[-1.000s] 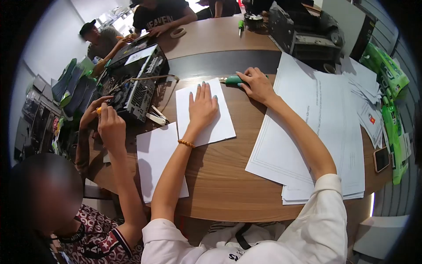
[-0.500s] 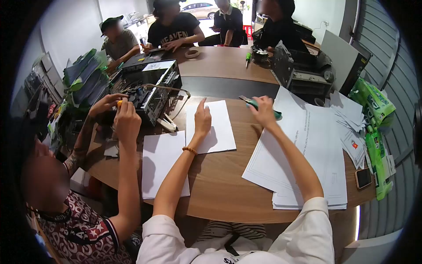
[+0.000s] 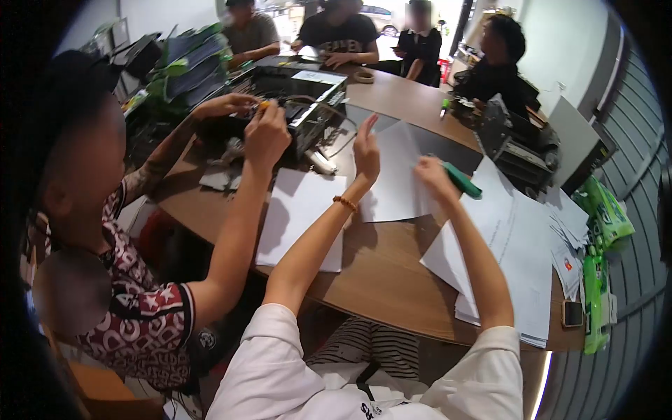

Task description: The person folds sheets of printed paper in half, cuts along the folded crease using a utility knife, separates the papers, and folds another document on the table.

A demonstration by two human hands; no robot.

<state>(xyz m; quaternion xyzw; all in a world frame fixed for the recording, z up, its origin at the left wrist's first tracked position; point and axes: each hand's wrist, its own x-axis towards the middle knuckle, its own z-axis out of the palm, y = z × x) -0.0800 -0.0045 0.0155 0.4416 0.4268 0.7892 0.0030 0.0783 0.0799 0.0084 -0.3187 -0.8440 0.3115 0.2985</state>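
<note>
My left hand is on edge at the left side of a white paper, its fingers extended and holding nothing. The paper looks lifted and slightly blurred. My right hand is closed around a green-handled cutter, at the paper's right side; its blade cannot be made out. Another white stack of paper lies to the left, beneath my forearm. Large printed sheets lie partly under my right forearm.
At the left, a co-worker's hands work at an open computer case. Several people sit or stand across the table. A tape roll, metal chassis, phone and green packages are around.
The view has swung, shifting the table scene rightward. My left hand has turned from flat on the paper to on edge. My right hand has lifted the cutter, and the paper has risen.
</note>
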